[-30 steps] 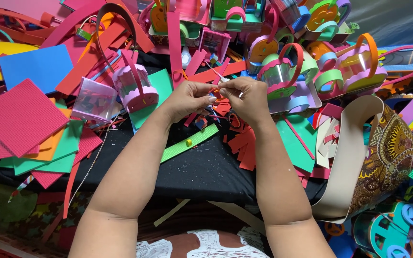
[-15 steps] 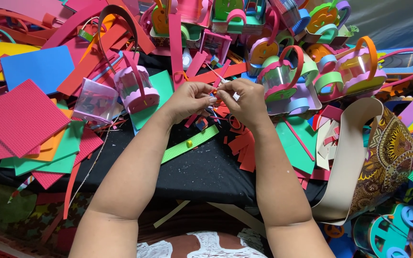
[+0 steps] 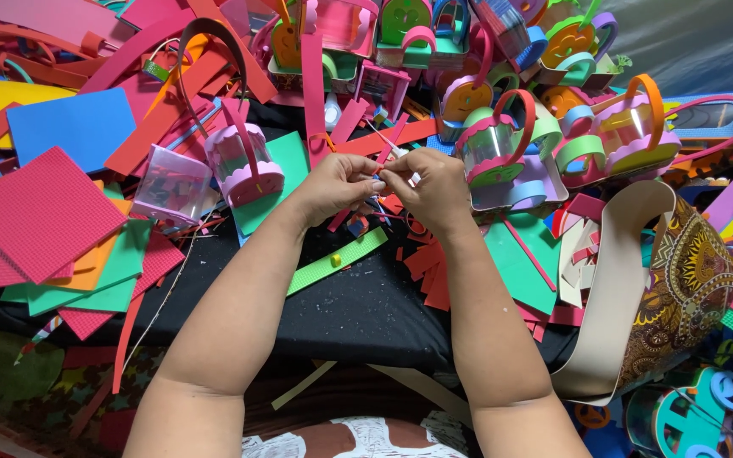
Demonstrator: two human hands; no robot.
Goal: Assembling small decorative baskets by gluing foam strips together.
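Just right of the pink basket (image 3: 243,165), the left hand (image 3: 337,182) and right hand (image 3: 434,188) stayed pinched together on a small red foam piece (image 3: 383,174) (barely visible between fingertips), hardly shifted since a second before, so the fiddly work continued.

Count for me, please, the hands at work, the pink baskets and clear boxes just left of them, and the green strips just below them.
Hands: 2, left hand, right hand
Pink basket: 1
Clear box: 1
Green strip: 1
Total: 5
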